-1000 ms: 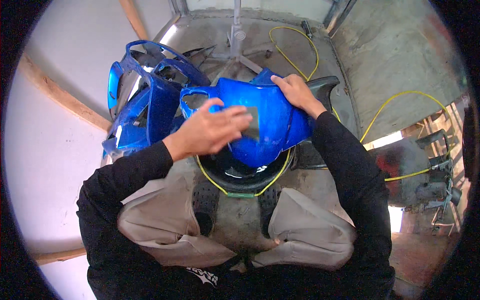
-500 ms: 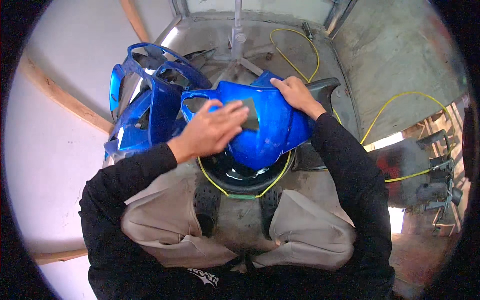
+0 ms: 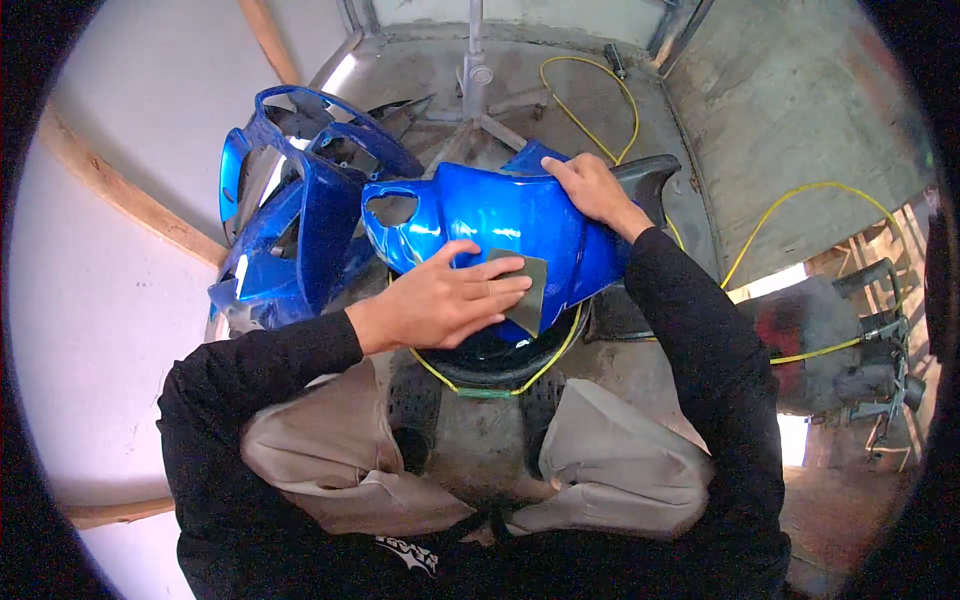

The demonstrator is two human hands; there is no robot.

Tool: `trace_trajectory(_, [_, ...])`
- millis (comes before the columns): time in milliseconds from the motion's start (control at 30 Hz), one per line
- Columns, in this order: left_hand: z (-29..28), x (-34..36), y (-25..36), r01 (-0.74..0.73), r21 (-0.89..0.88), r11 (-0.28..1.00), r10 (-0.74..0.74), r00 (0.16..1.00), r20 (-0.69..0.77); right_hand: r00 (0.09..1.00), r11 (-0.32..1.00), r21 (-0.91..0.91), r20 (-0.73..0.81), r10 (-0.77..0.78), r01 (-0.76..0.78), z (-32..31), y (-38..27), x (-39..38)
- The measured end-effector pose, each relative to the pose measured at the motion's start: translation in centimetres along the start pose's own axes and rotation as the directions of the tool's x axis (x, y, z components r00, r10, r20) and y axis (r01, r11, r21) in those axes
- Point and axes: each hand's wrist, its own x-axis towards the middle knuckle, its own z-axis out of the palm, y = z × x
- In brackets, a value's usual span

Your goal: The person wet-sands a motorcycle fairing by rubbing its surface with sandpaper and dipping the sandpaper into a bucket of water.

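A glossy blue motorcycle fairing panel rests over a round black tub. My left hand, fingers stretched out, presses a grey-green sheet of sandpaper flat against the panel's lower face. Gripping the panel's upper right edge is my right hand, its thumb on top and some fingertips hidden. Just left of the panel stand more blue fairing parts, with curved frames and openings.
A grey metal stand rises behind the panel. A yellow hose loops over the floor at the back, and more yellow hose runs to a dark machine on the right. White curved walls close the left side.
My left hand has slid the sandpaper down the panel, toward me and slightly right. My right hand and the panel stay in place.
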Motion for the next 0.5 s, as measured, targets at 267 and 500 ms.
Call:
trace_trajectory(267, [0.0,0.1,-2.3,0.159,0.081,0.984,-0.150,0.984,-0.097,0.999,1.000,0.011,-0.033,-0.009,0.009,0.0,0.4,-0.4])
trace_trajectory(500, [-0.8,0.6,-2.1,-0.070,0.111,0.991,0.069,0.998,0.009,1.000,1.000,0.004,-0.019,0.006,-0.006,0.3,0.1,-0.3])
